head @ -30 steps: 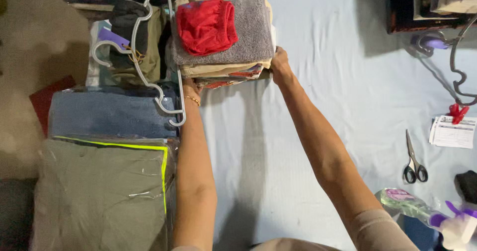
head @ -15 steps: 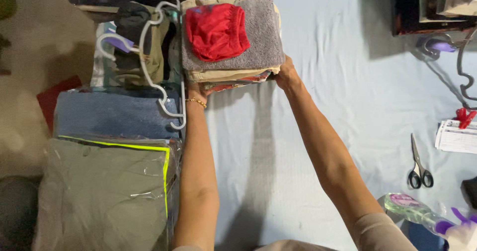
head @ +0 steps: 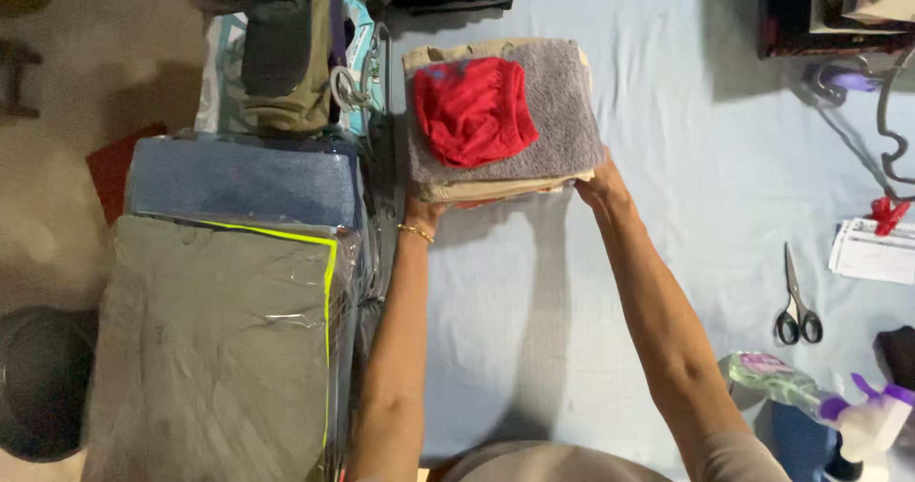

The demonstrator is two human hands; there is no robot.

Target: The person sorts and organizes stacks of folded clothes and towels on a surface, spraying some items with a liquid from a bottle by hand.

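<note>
Black-handled scissors (head: pixel 796 301) lie on the pale blue sheet (head: pixel 667 110) at the right, with a paper slip (head: pixel 872 251) and red clip (head: pixel 888 213) just beyond. Bagged olive (head: pixel 210 348) and blue (head: pixel 243 182) folded clothes sit at the left.

Single head-worn camera, looking steeply down from close above the bed (head: pixel 610 282), forearms entering from the near edge

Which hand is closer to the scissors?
Right. The right hand grips the clothes stack's right edge, on the side of the scissors; the left hand holds its far left corner.
</note>
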